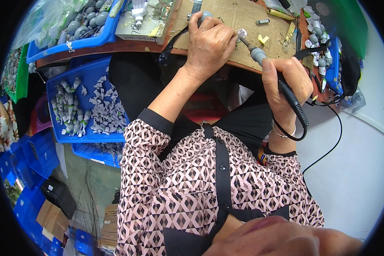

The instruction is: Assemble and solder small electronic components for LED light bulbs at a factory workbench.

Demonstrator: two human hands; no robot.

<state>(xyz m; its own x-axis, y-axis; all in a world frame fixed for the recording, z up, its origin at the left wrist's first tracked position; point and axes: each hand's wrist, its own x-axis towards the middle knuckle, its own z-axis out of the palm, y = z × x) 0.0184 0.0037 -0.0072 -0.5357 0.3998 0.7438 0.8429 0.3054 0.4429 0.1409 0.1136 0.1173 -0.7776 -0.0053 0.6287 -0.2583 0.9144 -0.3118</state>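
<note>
My right hand [286,81] is closed round the handle of a soldering iron [258,54], whose metal tip slants up and left over the cardboard-covered worktop. Across from it, my left hand [211,45] is closed on a bulb-shaped part [206,16]; its rounded grey end shows past the fingers and the rest is hidden by the hand. A small whitish piece [242,32] lies right by the iron's tip, beside my left fingertips. Whether it belongs to the held part, I cannot tell. The iron's black cord loops down beside my right wrist.
A small metallic cylinder [263,21] and yellow scraps [263,40] lie on the cardboard [230,17]. Left stand a blue tray [102,45] of grey bulb-shaped parts and a lower blue tray [87,137] of more parts. Another blue bin [335,64] is at the right.
</note>
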